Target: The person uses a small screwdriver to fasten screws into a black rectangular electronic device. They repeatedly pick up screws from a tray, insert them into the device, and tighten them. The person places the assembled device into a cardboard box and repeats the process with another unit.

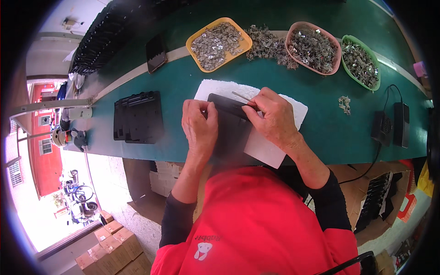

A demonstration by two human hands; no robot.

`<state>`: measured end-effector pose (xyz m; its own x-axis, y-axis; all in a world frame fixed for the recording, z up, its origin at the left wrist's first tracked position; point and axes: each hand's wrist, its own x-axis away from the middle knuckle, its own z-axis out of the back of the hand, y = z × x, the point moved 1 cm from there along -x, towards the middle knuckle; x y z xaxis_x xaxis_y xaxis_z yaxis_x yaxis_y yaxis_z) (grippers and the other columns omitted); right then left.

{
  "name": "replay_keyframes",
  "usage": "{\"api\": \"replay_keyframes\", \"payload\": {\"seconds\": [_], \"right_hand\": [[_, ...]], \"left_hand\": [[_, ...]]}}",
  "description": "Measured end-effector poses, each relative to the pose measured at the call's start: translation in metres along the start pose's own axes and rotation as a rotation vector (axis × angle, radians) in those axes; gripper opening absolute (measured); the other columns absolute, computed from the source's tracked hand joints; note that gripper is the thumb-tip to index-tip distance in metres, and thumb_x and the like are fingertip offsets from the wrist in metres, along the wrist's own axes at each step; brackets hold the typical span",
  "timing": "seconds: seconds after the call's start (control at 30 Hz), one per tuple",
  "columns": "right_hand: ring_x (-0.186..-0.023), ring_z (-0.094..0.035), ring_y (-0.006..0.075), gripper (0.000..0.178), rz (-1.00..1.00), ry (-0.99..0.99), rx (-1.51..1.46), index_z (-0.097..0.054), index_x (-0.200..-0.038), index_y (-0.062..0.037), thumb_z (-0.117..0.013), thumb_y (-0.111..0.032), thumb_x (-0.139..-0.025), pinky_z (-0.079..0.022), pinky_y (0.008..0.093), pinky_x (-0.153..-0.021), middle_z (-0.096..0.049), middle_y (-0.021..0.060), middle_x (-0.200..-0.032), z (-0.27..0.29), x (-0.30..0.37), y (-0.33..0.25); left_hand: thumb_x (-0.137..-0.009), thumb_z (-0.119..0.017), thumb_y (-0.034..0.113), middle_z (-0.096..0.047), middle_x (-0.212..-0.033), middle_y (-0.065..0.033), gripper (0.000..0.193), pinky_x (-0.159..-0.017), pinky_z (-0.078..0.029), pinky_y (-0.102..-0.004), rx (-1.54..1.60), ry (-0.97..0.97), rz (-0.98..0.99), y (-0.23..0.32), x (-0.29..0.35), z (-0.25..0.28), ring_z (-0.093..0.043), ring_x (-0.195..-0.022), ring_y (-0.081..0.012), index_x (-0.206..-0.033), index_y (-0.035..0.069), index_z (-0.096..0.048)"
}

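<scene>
A black plastic panel rests on a white foam block in front of me, its near end blurred against my red garment. My left hand is closed at the panel's left edge, thumb and forefinger pressed together; the grip is partly hidden. In my right hand is a thin metal rod, pinched between thumb and fingers. The rod's free end points left over the panel's far ribbed edge. The right fingertips lie close to that edge. A second black panel lies flat to the left.
Small metal clips fill a yellow tray, a pink tray and a green tray; a loose clip pile lies between. A phone is at the back left. Black corded boxes stand right. Stacked black parts occupy the far left.
</scene>
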<state>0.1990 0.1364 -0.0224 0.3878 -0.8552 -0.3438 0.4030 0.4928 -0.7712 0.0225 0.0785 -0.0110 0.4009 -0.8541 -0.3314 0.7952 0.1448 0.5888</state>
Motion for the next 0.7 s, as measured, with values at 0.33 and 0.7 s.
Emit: {"api": "replay_keyframes", "payload": {"seconds": [0.33, 0.7], "right_hand": [[-0.063, -0.061, 0.0299, 0.017, -0.022, -0.022, -0.050, -0.060, -0.071, -0.0033, -0.067, -0.017, -0.079, -0.048, 0.0394, -0.055, -0.055, 0.0098, -0.077, 0.001, 0.001, 0.000], [-0.063, -0.061, 0.0260, 0.013, -0.015, -0.011, -0.015, -0.063, -0.075, -0.0039, -0.070, -0.015, -0.078, -0.049, 0.0360, -0.057, -0.057, 0.0076, -0.077, 0.000, 0.002, -0.001]], "left_hand": [[-0.077, -0.068, 0.006, -0.054, -0.075, -0.0078, 0.009, -0.060, -0.044, -0.0324, 0.170, -0.096, 0.254, -0.002, -0.007, 0.005, -0.051, -0.060, -0.0175, -0.076, 0.001, -0.060], [-0.077, -0.067, 0.002, -0.059, -0.091, -0.0104, 0.015, -0.063, -0.047, -0.0311, -0.170, 0.156, -0.250, -0.001, 0.013, -0.007, -0.059, -0.075, -0.0242, -0.092, 0.002, -0.066]]}}
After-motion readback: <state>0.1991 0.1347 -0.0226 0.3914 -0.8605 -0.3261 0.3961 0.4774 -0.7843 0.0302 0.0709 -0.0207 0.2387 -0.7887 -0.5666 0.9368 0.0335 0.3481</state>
